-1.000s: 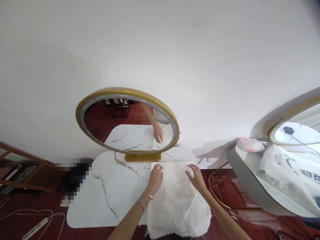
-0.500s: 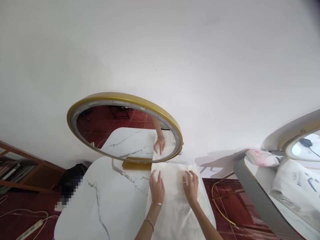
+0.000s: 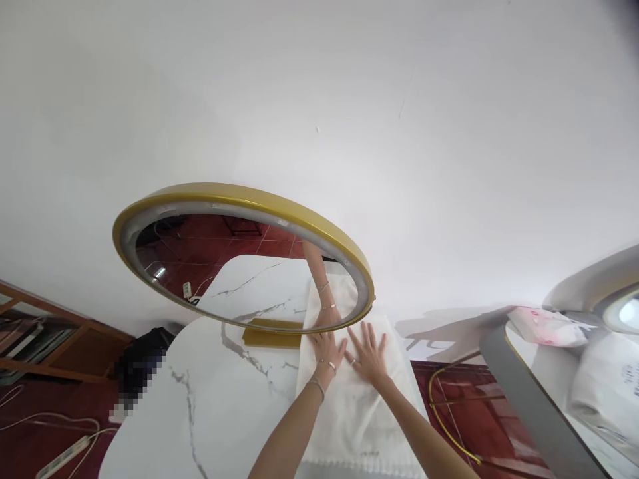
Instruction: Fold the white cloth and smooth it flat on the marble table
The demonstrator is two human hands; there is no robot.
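A cream-white cloth (image 3: 349, 416) lies spread on the right side of the white marbled table (image 3: 234, 412), with some wrinkles in its middle. On its far part, close under the mirror's rim, my left hand (image 3: 327, 349) lies flat with fingers spread. Beside it my right hand (image 3: 368, 356) presses flat on the cloth, fingers fanned out and a ring on one of them. Neither hand grips anything. The fingertips of my left hand are partly hidden near the mirror's lower edge.
A gold-rimmed oval mirror (image 3: 249, 319) stands at the table's back on a gold base (image 3: 272, 338). Right of a gap stands another table (image 3: 544, 392) with a pink-white packet (image 3: 548, 326) and white fabric (image 3: 606, 379). A power strip (image 3: 64, 458) lies on the red floor at left.
Both hands have flattened and moved closer together on the cloth, the left one shifting right. The cloth's near edge now shows. The view has tilted slightly.
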